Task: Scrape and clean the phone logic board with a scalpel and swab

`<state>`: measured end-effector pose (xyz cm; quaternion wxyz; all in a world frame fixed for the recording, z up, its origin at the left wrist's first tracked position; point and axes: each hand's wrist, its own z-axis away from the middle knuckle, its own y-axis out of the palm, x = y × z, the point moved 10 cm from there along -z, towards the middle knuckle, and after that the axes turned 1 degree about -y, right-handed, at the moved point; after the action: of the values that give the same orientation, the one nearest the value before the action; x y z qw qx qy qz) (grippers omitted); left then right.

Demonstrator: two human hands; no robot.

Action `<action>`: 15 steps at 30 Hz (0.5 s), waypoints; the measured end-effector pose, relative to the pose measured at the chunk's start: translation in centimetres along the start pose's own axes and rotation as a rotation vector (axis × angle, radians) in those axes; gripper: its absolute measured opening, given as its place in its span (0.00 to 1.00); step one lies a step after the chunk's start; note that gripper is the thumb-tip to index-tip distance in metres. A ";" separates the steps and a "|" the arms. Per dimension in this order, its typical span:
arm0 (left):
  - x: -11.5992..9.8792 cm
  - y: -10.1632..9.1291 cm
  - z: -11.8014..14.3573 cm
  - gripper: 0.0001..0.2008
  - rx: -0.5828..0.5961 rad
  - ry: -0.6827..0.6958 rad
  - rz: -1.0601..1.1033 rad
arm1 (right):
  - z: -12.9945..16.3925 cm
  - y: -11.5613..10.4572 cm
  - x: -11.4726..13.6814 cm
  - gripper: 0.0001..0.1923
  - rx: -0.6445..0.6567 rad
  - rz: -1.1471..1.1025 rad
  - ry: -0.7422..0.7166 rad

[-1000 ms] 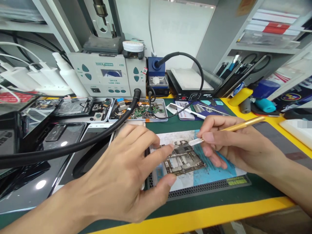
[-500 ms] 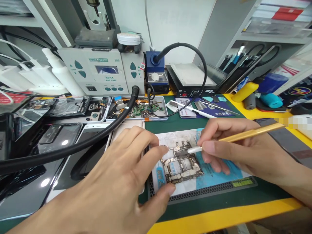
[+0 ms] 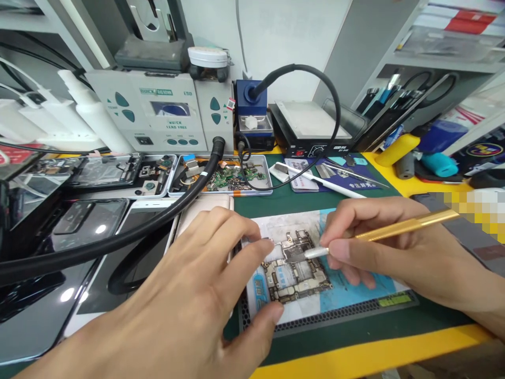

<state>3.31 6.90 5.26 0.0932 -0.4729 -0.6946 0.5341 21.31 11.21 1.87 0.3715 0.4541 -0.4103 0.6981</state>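
Observation:
A bare phone circuit board point(image 3: 295, 287) lies on a white and blue printed sheet point(image 3: 347, 295). My right hand point(image 3: 366, 242) pinches a slim gold-handled scraper point(image 3: 406, 225) like a pen. Its pale metal tip meets the dark chip area in the board's upper part; the very end is hard to make out. My left hand point(image 3: 213, 279) is spread at the board's left side, thumb and index finger well apart. Its index fingertip is at the board's upper left edge, the thumb near the lower left corner. Whether they press on it I cannot tell.
Behind stand a hot-air station point(image 3: 158, 116), a blue soldering iron holder point(image 3: 252, 105) and a heating plate point(image 3: 311, 126). A black hose point(image 3: 158, 231) crosses the phones on the left. Trays of parts point(image 3: 221, 179) and a white brush point(image 3: 315, 181) lie beyond the board.
The scraper's tip has shifted slightly down in view over the chip area, with my right hand. My left hand stays nearly in place. The camera view has moved a little.

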 end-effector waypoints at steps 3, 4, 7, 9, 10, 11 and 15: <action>-0.1 0.1 0.0 0.16 0.004 -0.009 0.002 | -0.1 0.1 0.0 0.11 0.022 0.006 -0.009; 0.0 0.1 -0.1 0.15 0.012 -0.015 0.003 | -0.2 0.2 0.0 0.10 0.027 0.001 -0.012; 0.0 0.2 -0.3 0.15 0.015 -0.022 -0.004 | -0.1 0.3 0.1 0.08 0.038 -0.013 -0.024; -0.1 0.1 -0.4 0.14 0.009 -0.020 -0.006 | -0.1 0.3 0.0 0.07 0.032 -0.010 -0.027; -0.1 0.0 -0.4 0.14 0.008 -0.019 -0.004 | 0.0 0.2 0.0 0.06 0.031 -0.007 -0.032; -0.2 0.0 -0.4 0.14 0.006 -0.015 -0.001 | 0.0 0.2 0.1 0.06 0.031 -0.004 -0.042; -0.4 -0.1 -0.3 0.13 0.010 -0.010 0.013 | -0.1 0.2 0.1 0.06 0.037 -0.017 -0.044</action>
<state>3.66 6.82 5.57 0.0887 -0.4741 -0.6892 0.5407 21.11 11.23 1.86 0.3599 0.4794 -0.4016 0.6924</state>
